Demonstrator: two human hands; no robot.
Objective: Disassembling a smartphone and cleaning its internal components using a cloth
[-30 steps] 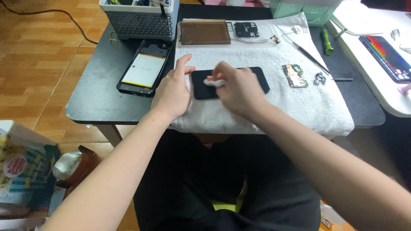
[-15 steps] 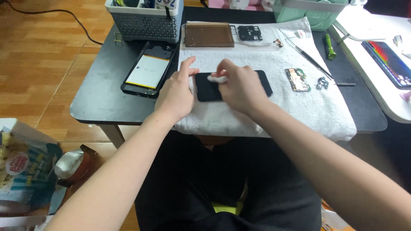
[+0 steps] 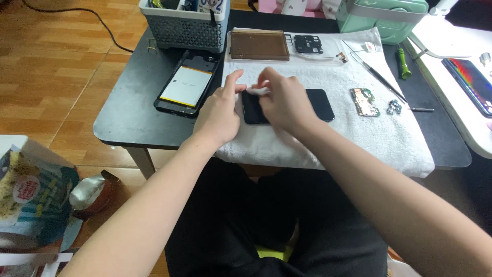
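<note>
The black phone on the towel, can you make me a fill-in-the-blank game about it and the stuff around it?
1. The black phone lies on a white ____.
2. The right hand presses a small white ____ onto the phone.
3. The left hand steadies the phone's ____ end.
4. The opened phone with its pale battery showing sits in front of a grey ____.

Missing words: towel; wipe; left; basket

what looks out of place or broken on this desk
The opened phone left of the towel lies with its back off and battery bare, and a loose circuit board sits on the towel. Nothing looks spilled.
</note>
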